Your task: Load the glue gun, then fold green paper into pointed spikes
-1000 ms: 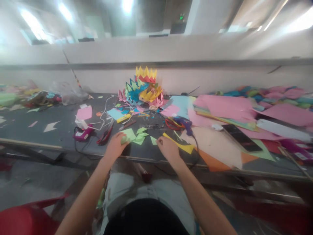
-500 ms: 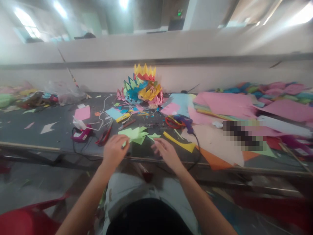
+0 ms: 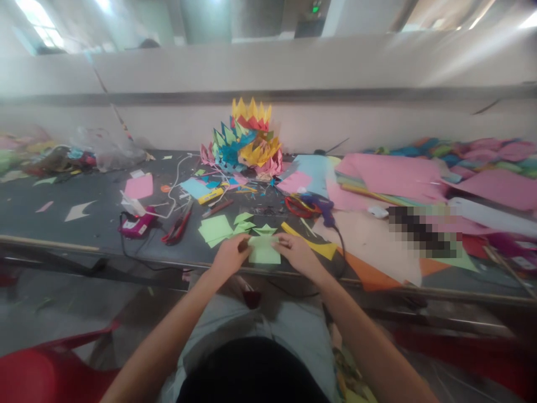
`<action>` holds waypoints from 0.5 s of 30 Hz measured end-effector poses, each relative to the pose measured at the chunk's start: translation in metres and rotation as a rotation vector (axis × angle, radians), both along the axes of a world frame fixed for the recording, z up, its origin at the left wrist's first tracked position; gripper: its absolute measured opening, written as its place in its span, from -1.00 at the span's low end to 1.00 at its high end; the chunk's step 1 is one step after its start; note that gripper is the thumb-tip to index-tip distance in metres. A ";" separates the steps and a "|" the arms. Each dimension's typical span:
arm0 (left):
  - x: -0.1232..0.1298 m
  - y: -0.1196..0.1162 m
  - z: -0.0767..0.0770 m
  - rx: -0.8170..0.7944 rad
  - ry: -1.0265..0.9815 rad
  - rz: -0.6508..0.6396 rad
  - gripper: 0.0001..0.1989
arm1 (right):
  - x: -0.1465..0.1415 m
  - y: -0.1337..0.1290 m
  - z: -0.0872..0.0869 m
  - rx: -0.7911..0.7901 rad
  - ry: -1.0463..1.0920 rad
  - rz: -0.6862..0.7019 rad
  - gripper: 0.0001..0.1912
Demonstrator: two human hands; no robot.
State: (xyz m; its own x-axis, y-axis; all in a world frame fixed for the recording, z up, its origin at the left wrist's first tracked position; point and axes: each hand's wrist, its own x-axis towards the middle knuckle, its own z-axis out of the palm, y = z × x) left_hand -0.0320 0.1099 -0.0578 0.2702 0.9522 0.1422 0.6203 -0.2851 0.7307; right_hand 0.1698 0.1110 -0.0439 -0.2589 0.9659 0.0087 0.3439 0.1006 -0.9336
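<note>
A light green paper sheet (image 3: 264, 250) is at the table's front edge, between my two hands. My left hand (image 3: 231, 254) has its fingers closed on the sheet's left side. On the opposite side, the fingers of my right hand (image 3: 297, 253) pinch the upper right corner. Just beyond lies a small folded green piece (image 3: 264, 230). More green squares (image 3: 215, 230) rest to the left, with folded green pieces (image 3: 243, 224) beside them.
Behind stands a colourful folded-paper model (image 3: 247, 143). Red-handled scissors (image 3: 300, 206) and a purple glue gun (image 3: 321, 208) lie right of centre, red pliers (image 3: 178, 224) and a magenta device (image 3: 136, 224) at left. Large pink sheets (image 3: 390, 178) cover the right side.
My left hand has moved right from the green pile, and a green sheet is now held between both hands. The pile has been left spread on the table.
</note>
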 end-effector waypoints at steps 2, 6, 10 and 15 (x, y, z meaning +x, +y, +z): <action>0.001 0.007 0.001 -0.015 0.052 -0.030 -0.75 | 0.006 0.005 -0.001 0.085 -0.173 -0.006 -0.76; -0.004 0.016 0.005 0.025 0.120 -0.152 -0.74 | 0.016 0.010 -0.006 0.252 -0.430 0.091 -0.73; -0.012 0.021 0.004 0.179 0.114 -0.337 -0.78 | 0.024 0.010 -0.012 0.421 -0.518 0.275 -0.60; -0.016 0.021 0.006 0.250 0.270 -0.467 -0.66 | 0.033 0.010 -0.015 0.553 -0.566 0.408 -0.62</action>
State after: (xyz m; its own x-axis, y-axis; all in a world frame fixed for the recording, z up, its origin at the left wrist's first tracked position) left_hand -0.0476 0.1313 -0.0515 0.7105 0.6701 0.2148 0.5423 -0.7160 0.4397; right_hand 0.2029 0.1206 -0.0593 -0.6888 0.6929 0.2132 0.5776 0.7023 -0.4162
